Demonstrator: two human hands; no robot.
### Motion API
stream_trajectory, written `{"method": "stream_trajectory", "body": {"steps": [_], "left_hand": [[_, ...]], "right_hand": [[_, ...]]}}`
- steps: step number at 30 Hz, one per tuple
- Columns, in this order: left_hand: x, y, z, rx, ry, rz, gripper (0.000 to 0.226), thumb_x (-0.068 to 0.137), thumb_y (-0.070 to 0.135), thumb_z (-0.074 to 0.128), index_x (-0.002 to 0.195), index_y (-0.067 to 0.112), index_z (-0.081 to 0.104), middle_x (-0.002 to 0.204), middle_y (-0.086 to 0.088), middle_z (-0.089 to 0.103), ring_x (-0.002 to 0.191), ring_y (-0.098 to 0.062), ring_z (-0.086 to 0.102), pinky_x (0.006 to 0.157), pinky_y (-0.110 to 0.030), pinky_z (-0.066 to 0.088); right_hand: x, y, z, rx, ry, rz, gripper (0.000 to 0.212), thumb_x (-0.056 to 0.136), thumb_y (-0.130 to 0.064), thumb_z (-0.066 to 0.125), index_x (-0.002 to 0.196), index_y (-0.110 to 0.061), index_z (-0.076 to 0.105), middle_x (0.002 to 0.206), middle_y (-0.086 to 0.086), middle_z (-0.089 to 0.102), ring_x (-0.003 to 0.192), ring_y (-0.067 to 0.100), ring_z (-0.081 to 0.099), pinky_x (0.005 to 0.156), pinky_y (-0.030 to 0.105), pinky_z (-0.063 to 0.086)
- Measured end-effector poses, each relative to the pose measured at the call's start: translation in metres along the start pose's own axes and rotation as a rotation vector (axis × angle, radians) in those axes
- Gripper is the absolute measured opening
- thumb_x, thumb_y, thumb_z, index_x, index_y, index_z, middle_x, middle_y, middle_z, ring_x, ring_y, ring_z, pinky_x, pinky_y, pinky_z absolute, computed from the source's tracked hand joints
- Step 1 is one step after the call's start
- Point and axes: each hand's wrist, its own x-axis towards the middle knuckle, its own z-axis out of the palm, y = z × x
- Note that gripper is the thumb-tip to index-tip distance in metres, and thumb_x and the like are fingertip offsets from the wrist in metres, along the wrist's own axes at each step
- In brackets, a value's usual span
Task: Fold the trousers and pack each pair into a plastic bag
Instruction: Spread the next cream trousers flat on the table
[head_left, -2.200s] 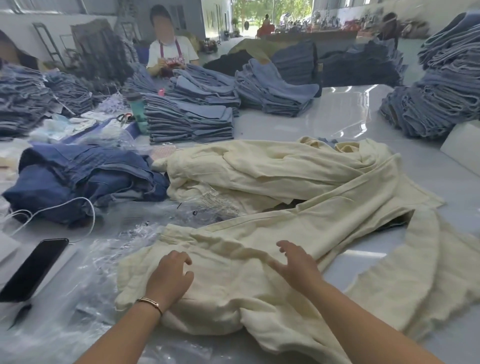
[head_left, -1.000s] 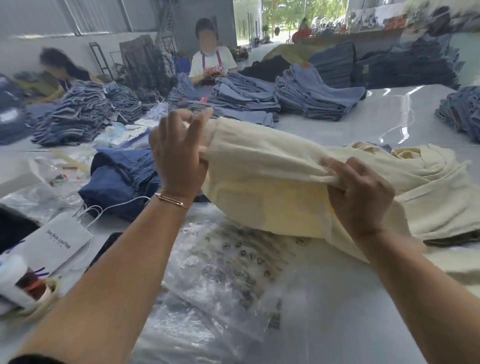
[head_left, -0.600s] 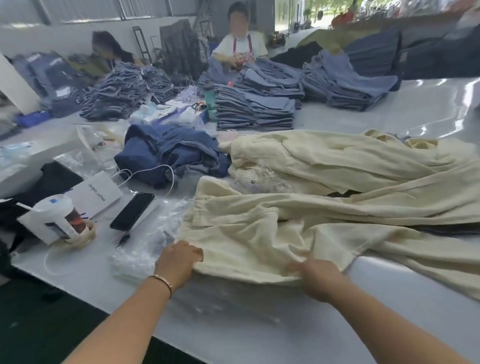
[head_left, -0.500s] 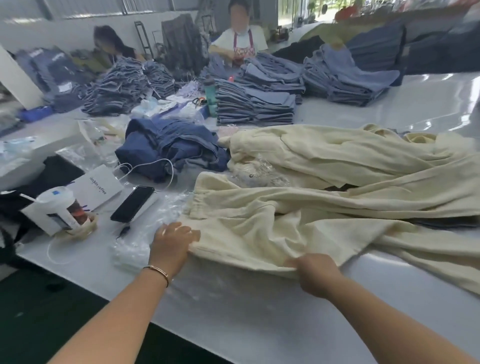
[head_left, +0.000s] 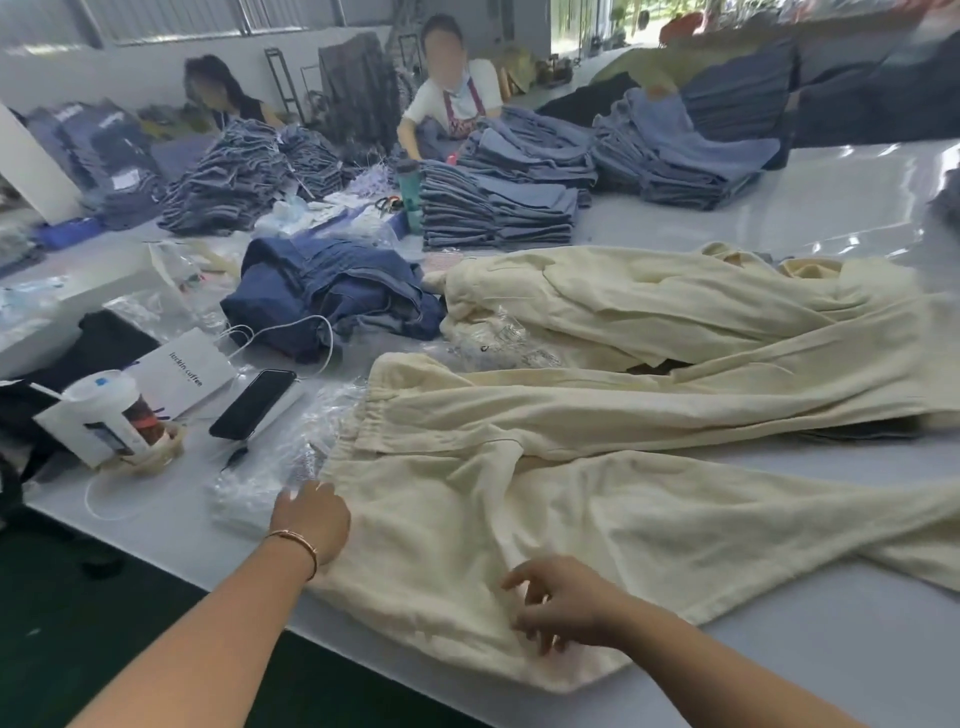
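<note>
Right hand (head_left: 563, 603) has released the cream trousers (head_left: 467, 519), fingers spread

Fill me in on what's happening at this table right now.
A person is spreading a pair of cream trousers flat on the white table, waistband to the left. The left hand rests on the near waist corner; the right hand hovers, fingers spread, over the lower edge. No fold is made yet. Clear plastic bags lie just left of the trousers, unused. More cream trousers wait behind, and two other workers sit by stacks of folded jeans.
</note>
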Motion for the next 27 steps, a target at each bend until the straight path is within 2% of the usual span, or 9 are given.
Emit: {"method": "stream_trajectory", "body": {"steps": [3, 5, 8, 10, 12, 16, 19, 24, 27], "left_hand": [[0.013, 0.024, -0.015, -0.249, 0.232, -0.047, 0.041, 0.088, 0.01, 0.044, 0.122, 0.024, 0.062, 0.134, 0.001, 0.05, 0.126, -0.021, 0.042, 0.1, -0.036, 0.039], [0.017, 0.044, -0.02, -0.438, 0.387, -0.021, 0.039, 0.09, 0.014, 0.046, 0.127, 0.017, 0.056, 0.138, -0.003, 0.049, 0.127, -0.024, 0.043, 0.096, -0.038, 0.042], [0.026, 0.074, -0.009, -0.437, 0.289, 0.044, 0.055, 0.1, 0.04, 0.032, 0.151, 0.019, 0.024, 0.16, -0.004, 0.017, 0.145, -0.028, 0.017, 0.111, -0.042, 0.028], [0.033, 0.087, 0.009, -0.396, 0.03, 0.047, 0.064, 0.099, 0.055, 0.022, 0.154, 0.027, 0.005, 0.162, -0.003, -0.001, 0.147, -0.033, 0.001, 0.116, -0.047, 0.016], [0.04, 0.091, 0.023, -0.365, -0.085, 0.04, 0.066, 0.097, 0.059, 0.02, 0.153, 0.027, 0.007, 0.162, -0.007, 0.001, 0.146, -0.037, 0.002, 0.114, -0.049, 0.015], [0.063, 0.093, -0.001, -0.556, 0.215, 0.054, 0.029, 0.097, 0.025, 0.042, 0.118, 0.012, 0.055, 0.127, -0.013, 0.052, 0.118, -0.032, 0.049, 0.093, -0.04, 0.042], [0.081, 0.108, -0.042, -0.832, 0.426, 0.22, 0.021, 0.084, 0.009, 0.048, 0.098, 0.005, 0.062, 0.103, -0.014, 0.058, 0.097, -0.034, 0.056, 0.078, -0.042, 0.047], [0.074, 0.174, -0.095, -0.862, 0.533, 0.655, 0.022, 0.076, 0.0, 0.057, 0.095, 0.008, 0.065, 0.095, -0.009, 0.06, 0.088, -0.03, 0.058, 0.077, -0.036, 0.048], [0.058, 0.225, -0.108, -0.794, 0.449, 0.861, 0.03, 0.085, 0.011, 0.054, 0.114, 0.017, 0.058, 0.113, -0.002, 0.057, 0.105, -0.023, 0.055, 0.09, -0.034, 0.045]], "right_hand": [[0.004, 0.012, -0.017, -0.394, 0.622, -0.059, 0.039, 0.091, -0.037, 0.052, 0.13, -0.032, 0.054, 0.111, -0.015, 0.063, 0.101, 0.006, 0.059, 0.083, 0.023, 0.045], [0.009, 0.024, -0.032, -0.506, 0.817, -0.026, 0.054, 0.095, -0.045, 0.042, 0.146, -0.031, 0.033, 0.146, -0.011, 0.04, 0.134, 0.011, 0.035, 0.105, 0.027, 0.033], [0.016, 0.056, -0.057, -0.619, 0.749, 0.174, 0.065, 0.098, -0.055, 0.027, 0.153, -0.033, 0.002, 0.162, -0.003, 0.0, 0.149, 0.019, -0.003, 0.118, 0.038, 0.004], [0.014, 0.086, -0.067, -0.593, 0.634, 0.344, 0.066, 0.097, -0.058, 0.022, 0.153, -0.034, -0.003, 0.161, -0.001, -0.009, 0.148, 0.02, -0.01, 0.119, 0.04, -0.002], [0.012, 0.109, -0.065, -0.602, 0.588, 0.432, 0.067, 0.097, -0.06, 0.019, 0.153, -0.031, -0.002, 0.161, 0.0, -0.013, 0.148, 0.02, -0.012, 0.119, 0.038, -0.004], [0.023, 0.115, -0.054, -0.615, 0.648, 0.496, 0.066, 0.097, -0.059, 0.014, 0.153, -0.03, -0.003, 0.16, 0.002, -0.017, 0.147, 0.022, -0.015, 0.117, 0.04, -0.011], [0.024, 0.112, -0.052, -0.613, 0.706, 0.498, 0.066, 0.097, -0.059, 0.015, 0.153, -0.03, 0.0, 0.161, 0.0, -0.014, 0.147, 0.019, -0.014, 0.116, 0.039, -0.012], [0.011, 0.108, -0.048, -0.562, 0.722, 0.448, 0.062, 0.098, -0.055, 0.021, 0.154, -0.028, 0.012, 0.162, -0.001, -0.001, 0.148, 0.014, -0.004, 0.115, 0.032, -0.014], [-0.021, 0.108, -0.047, -0.534, 0.945, 0.391, 0.053, 0.094, -0.04, 0.033, 0.134, -0.014, 0.055, 0.148, 0.014, 0.04, 0.136, 0.03, 0.04, 0.114, 0.04, 0.027]]}}
